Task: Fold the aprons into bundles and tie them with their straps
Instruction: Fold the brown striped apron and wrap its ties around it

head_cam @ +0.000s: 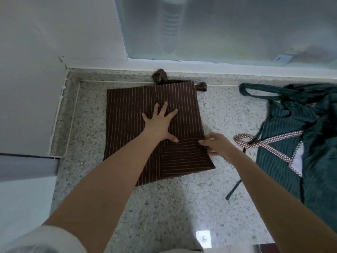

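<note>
Where the right grip closes: the right hand (217, 146) pinches the right-hand edge of the brown pinstriped cloth apron (145, 110), at the corner of a flap whose stripes run crosswise, thumb and fingers curled onto the fabric.
Left grip: the left hand (160, 123) lies flat with fingers spread and straight, pressing the middle of the folded panel, holding nothing.
Apron position: folded to a rough square on the speckled grey stone surface (164, 207), its far edge near the white sill below the frosted window (228, 28).
Straps: a brown fabric loop (160, 74) and a second brown strap end (201, 86) poke out at the far edge, likely the ends to tie with.
Handling: thin, soft and light by the look of it; it probably slides on polished stone, so one palm pinning while the other folds seems wise.
Best hold: hems and corners, where layers stack.
Waiting beside: a dark green striped apron (284, 147) heaped at right, with a red-and-white checked strap (262, 142) across it.
</note>
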The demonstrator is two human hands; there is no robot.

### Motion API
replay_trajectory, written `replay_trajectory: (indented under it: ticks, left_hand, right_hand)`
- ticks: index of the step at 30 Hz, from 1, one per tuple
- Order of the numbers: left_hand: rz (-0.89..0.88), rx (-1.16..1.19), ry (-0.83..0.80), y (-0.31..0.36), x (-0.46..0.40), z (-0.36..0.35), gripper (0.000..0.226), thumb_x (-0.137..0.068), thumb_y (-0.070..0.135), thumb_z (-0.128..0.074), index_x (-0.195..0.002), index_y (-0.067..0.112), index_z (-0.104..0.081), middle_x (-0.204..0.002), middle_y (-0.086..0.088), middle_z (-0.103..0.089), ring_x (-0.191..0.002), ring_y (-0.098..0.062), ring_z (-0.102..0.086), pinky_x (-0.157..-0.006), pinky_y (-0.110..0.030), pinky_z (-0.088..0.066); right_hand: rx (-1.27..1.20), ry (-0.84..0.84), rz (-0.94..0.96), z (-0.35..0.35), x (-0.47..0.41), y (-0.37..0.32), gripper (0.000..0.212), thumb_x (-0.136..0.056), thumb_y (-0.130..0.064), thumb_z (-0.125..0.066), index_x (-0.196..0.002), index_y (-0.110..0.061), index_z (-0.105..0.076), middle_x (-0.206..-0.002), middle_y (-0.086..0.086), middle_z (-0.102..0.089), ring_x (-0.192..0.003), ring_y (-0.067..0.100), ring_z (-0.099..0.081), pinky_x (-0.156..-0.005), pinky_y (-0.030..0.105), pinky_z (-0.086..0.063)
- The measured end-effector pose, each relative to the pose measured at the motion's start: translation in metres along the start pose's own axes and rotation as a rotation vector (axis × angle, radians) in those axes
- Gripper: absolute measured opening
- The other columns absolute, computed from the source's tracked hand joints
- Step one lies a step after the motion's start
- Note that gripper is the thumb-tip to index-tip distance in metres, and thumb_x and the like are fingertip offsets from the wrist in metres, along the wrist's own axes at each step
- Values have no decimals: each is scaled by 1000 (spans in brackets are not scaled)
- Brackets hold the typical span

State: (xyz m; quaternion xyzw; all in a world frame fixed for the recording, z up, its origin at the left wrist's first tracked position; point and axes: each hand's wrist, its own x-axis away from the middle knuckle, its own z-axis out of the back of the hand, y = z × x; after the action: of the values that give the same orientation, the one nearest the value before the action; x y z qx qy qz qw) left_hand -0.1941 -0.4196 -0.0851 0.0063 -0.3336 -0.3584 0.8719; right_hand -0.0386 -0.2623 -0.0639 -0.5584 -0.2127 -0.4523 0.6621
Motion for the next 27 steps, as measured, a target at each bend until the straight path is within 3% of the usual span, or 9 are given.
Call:
replay_trajectory:
  ticks: [3,5,7,9,11,14,19,24,27]
  left_hand:
    - [3,-201,130,17,9,3,104,-66,59,-73,-149,27,-18,-156,-9,-5,-144,-31,-4,-110,-61,-10]
    - [-45,-262,237,34,19,-5,77,-76,39,-73,-140,17,-37,-146,-11,-28,-134,-30,-25,-107,-48,-25]
    - [-38,-179,267,46,26,-14,53,-83,15,-67,-131,11,-45,-137,-13,-36,-125,-31,-36,-100,-44,-36]
    - [-24,-118,248,50,31,-18,44,-88,13,-61,-130,9,-46,-137,-15,-36,-123,-34,-38,-99,-46,-40]
    - [-14,-91,151,54,35,-18,63,-88,39,-60,-139,11,-37,-144,-18,-29,-130,-38,-31,-107,-56,-31]
    - [6,-64,-101,56,42,-28,118,-68,73,-61,-151,18,3,-155,-16,15,-143,-39,9,-108,-66,-3]
    - [-20,-137,-112,48,45,-53,145,-53,77,-69,-143,19,30,-144,-16,43,-135,-37,34,-104,-72,5]
    - [-48,-146,-21,44,48,-61,145,-49,82,-65,-144,21,27,-147,-14,39,-136,-33,33,-103,-70,8]
    - [-136,-206,191,39,62,-73,125,-65,80,-55,-149,17,13,-154,-12,24,-143,-31,20,-111,-59,6]
  right_hand:
    - [48,-28,-27,0,10,13,21,-85,-19,-68,-99,-7,-59,-83,6,-61,-69,13,-57,-59,19,-44]
    - [90,-35,-38,-1,15,20,27,-84,-23,-70,-100,-3,-63,-88,10,-64,-74,17,-59,-64,21,-45]
    - [87,-36,-44,-2,22,25,40,-82,-28,-72,-108,1,-64,-100,15,-68,-86,22,-62,-74,28,-47]
    - [70,-42,-28,-1,28,31,36,-80,-26,-73,-106,-2,-65,-106,13,-68,-95,22,-64,-82,31,-49]
    - [50,-38,-1,-2,36,38,26,-79,-22,-75,-99,-9,-63,-99,6,-66,-90,16,-63,-75,24,-49]
    - [123,39,42,-6,43,55,34,-73,-21,-80,-98,-12,-58,-96,5,-65,-93,21,-63,-81,32,-51]
    - [359,185,163,-25,51,68,45,-77,-18,-75,-108,-13,-42,-85,-3,-55,-80,15,-53,-54,19,-37]
    - [809,359,232,-40,55,61,95,-74,-14,-76,-145,-25,-13,-135,14,-29,-120,27,-41,-88,36,-45]
    - [1082,243,468,-44,50,58,95,-81,-4,-66,-151,-19,-4,-156,7,-1,-142,25,-13,-112,35,-28]
